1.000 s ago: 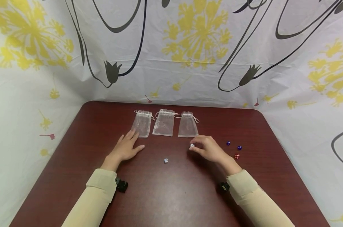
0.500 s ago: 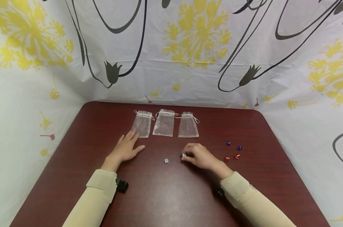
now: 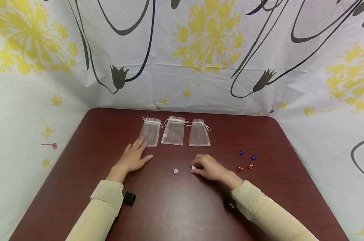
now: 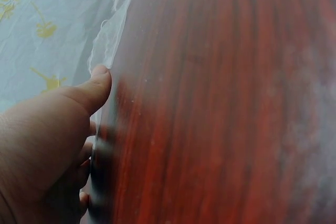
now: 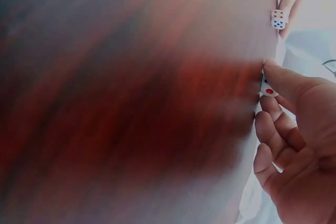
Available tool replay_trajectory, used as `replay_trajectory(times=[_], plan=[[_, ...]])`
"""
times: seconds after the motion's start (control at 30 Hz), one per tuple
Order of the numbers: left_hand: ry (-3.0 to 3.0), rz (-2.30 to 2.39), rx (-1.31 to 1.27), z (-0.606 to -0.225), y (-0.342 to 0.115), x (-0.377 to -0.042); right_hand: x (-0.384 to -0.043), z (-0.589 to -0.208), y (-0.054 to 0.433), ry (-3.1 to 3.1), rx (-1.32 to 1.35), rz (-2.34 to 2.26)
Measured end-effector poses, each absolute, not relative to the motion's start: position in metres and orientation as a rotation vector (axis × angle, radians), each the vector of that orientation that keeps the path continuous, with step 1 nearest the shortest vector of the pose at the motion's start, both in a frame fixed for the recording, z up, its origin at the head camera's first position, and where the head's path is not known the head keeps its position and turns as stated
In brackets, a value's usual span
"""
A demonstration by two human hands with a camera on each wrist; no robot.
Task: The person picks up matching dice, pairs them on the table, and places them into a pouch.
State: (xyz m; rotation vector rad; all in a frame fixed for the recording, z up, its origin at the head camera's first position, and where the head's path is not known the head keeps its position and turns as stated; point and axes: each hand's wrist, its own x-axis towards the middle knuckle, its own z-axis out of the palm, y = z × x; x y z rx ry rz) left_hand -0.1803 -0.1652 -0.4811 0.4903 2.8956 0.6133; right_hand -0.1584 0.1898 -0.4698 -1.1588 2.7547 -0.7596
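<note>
My right hand [image 3: 210, 167] pinches a white die [image 3: 193, 167] between thumb and fingers, close over the table. In the right wrist view a red pip shows on the pinched die [image 5: 269, 88]. A second white die [image 3: 175, 171] lies a little to its left, between my two hands. My left hand [image 3: 132, 156] rests flat with fingers spread, fingertips over the lower corner of the leftmost sheer drawstring bag [image 3: 151, 132]. From the left wrist, the thumb [image 4: 97, 85] stretches out over the table.
Two more sheer bags, a middle one [image 3: 173, 131] and a right one [image 3: 199, 134], lie flat in the row. Right of my right hand are two blue dice [image 3: 241, 152] and two red dice [image 3: 251, 166]. A patterned cloth [image 3: 182, 90] hangs behind the dark red table [image 3: 157, 214].
My right hand has moved left and toward me with the white die, close to the other white one. A red die formerly hidden by that arm now shows. My left hand stays put.
</note>
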Motion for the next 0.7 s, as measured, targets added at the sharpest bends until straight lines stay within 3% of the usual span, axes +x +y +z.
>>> replay_trajectory(times=[0.7], plan=[[2.885, 0.766, 0.427, -0.465, -0.167, -0.194, -0.164, -0.454, 0.196, 2.829, -1.135, -1.023]])
